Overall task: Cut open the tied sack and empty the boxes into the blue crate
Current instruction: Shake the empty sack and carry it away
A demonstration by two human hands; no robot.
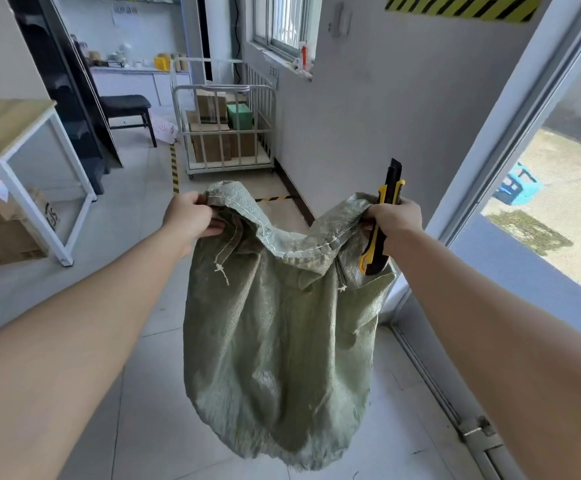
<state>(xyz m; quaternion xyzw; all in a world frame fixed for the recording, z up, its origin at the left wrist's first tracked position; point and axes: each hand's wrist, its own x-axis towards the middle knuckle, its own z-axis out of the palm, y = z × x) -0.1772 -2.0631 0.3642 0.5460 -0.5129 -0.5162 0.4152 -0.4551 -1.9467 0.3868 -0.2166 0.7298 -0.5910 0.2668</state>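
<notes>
A green woven sack (278,341) hangs in front of me, held up off the tiled floor by its open mouth. My left hand (188,220) grips the mouth's left edge. My right hand (394,220) grips the right edge together with a yellow and black utility knife (382,220), which points upward. Loose ends of white string (221,270) dangle from the sack's rim. The sack looks limp and its inside is hidden. No blue crate and no loose boxes show in this view.
A white wire roll cage (226,129) with cardboard boxes stands against the far wall. A white-framed table (8,133) with boxes under it is at left. A black chair (126,105) sits behind. An open doorway with a floor track (455,410) is at right.
</notes>
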